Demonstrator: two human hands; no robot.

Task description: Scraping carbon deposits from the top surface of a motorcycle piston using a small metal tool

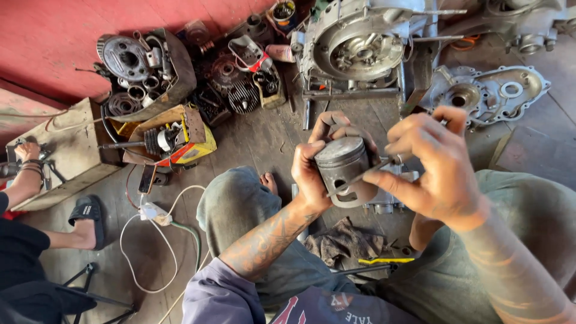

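Head view: a grey piston is clenched in the left hand above the knees; a thin tool, perhaps a pick, is pinched by the right hand. Piston is best held steady.

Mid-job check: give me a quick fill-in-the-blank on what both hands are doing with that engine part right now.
1. The left hand grips a grey metal ____.
2. The right hand holds a thin ____ against the piston.
3. The engine crankcase sits on the floor ____ the hands.
4. A white cable lies on the floor at the person's ____ side.

Missing words: piston; metal tool; beyond; left
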